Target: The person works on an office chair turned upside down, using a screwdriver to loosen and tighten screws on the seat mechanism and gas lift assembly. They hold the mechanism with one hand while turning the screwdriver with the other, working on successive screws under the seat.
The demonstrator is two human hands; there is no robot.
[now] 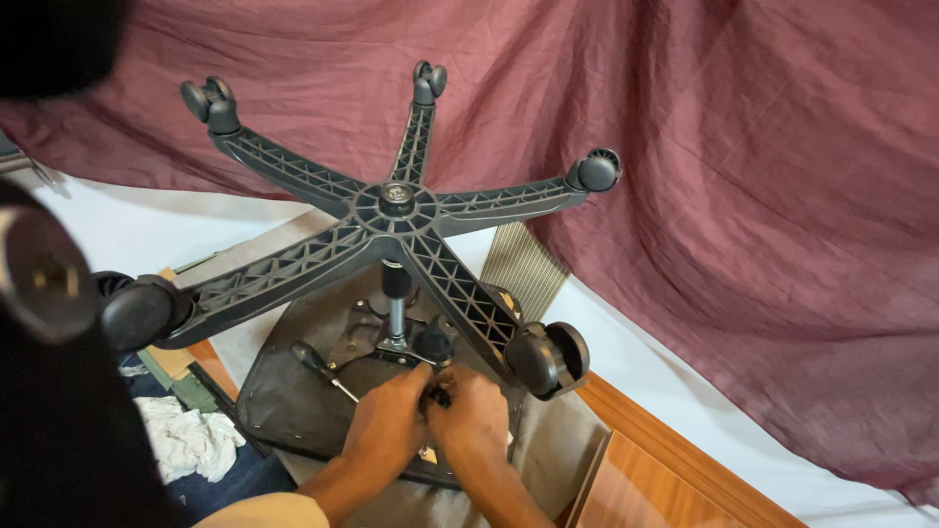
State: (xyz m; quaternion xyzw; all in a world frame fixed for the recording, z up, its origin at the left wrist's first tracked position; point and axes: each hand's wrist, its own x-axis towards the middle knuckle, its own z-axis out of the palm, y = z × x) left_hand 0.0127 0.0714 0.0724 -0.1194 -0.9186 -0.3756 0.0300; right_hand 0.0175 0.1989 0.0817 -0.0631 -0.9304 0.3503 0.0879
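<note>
- Grip, left hand [386,422]: fingers curled together over a small dark part at the underside of the seat; what exactly is pinched is hidden by the knuckles.
- Grip, right hand [471,418]: fingers folded close, touching the left hand; whether they clamp on anything cannot be told.
- Chair mechanism plate [377,344]: just above and beyond both grips, touching the fingertips; dark metal, bolted flat to the seat underside.
- Screwdriver [323,370]: just left of the left grip, black handle pointing up and away, thin metal shaft running down under the left fingers.
- Gas lift column [396,311]: directly above the grips; a bright metal rod with a black sleeve, rising upright from the plate.
- Five-star chair base [396,210]: well above the grips, on top of the column; black ribbed plastic spokes, each ending in a black twin caster [550,358]; the nearest caster hangs just right of the right grip.
- Hand pose: both forearms enter from the lower edge, wrists side by side, backs of hands upward, knuckles bent down onto the seat.
- Seat underside [284,406]: beneath the grips; dark grey fabric, slightly wrinkled, lying upside down.
- White rag [191,440]: well left of the grips, crumpled.
- Maroon cloth [743,215]: far beyond the grips, draped as a backdrop.
- Wooden board [646,479]: right of the grips, reddish brown.
</note>
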